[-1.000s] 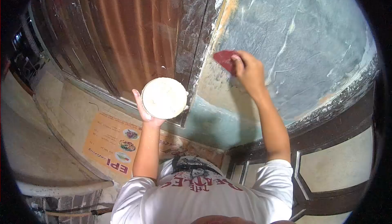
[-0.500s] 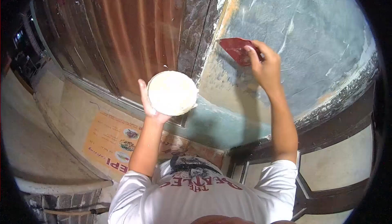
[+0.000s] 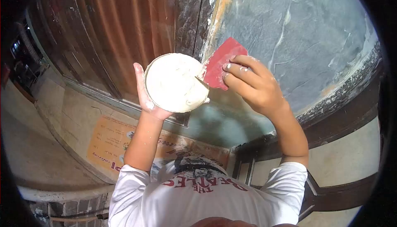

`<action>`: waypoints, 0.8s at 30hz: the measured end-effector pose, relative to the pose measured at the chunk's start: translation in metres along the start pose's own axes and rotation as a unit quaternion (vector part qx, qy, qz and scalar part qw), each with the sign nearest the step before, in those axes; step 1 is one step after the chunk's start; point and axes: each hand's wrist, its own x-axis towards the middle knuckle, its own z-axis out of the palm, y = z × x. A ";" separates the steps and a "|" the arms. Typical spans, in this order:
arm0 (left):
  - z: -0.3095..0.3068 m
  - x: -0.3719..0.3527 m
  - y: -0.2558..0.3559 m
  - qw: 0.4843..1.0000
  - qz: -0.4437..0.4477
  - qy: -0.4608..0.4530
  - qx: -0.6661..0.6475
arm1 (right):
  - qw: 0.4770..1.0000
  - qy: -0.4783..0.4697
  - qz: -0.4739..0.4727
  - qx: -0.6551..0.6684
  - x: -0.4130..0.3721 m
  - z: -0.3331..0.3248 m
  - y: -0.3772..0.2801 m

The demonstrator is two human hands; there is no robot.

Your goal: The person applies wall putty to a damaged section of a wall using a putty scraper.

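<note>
- Step in hand, as judged: loading the blade. Left hand [image 3: 144, 98] cups the putty tub [image 3: 175, 82] from below, fingers closed on its round rim. The white filler inside is thick, pasty and gouged.
- Right hand [image 3: 253, 87] grips the red scraper [image 3: 221, 63], fingers clamped over its flat, thin blade. The lower corner touches the filler at the tub's edge.
- The next move calls for an evenly loaded edge, held flat.
- Wall [image 3: 297, 32] behind: grey-blue, streaked skim. Dark door frame [image 3: 188, 12] and ribbed brown shutter [image 3: 124, 28] stand to the left.

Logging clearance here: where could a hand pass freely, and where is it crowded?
Free: the grey wall right of the right hand, and the brown shutter left of the left hand. Crowded: where the red scraper meets the putty tub.
</note>
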 end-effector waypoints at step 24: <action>0.003 -0.008 -0.031 0.999 -0.015 0.011 -0.027 | 0.986 0.106 0.114 -0.056 -0.024 0.013 0.009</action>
